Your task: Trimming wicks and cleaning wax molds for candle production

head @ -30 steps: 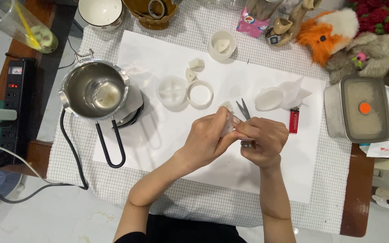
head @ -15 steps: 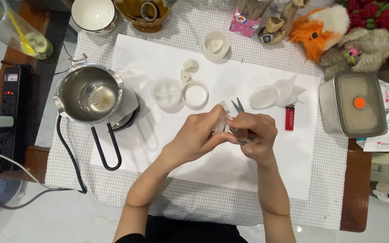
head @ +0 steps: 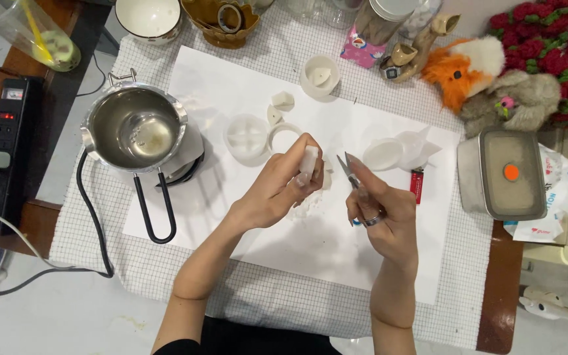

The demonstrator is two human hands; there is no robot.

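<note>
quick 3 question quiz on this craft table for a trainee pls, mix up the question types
1. True or false: the left hand holds a small white wax block.
2. What does the right hand hold? A) red lighter B) small scissors C) spoon
3. Fill in: the metal melting pot has a black ____ pointing towards the person.

Key: 1 true. 2 B, the small scissors; the red lighter lies on the white paper sheet. 3 handle.

A checked cloth (head: 244, 289) covers the bench (head: 497, 309), with a white sheet (head: 310, 250) beneath the fingers (head: 310, 172).
</note>
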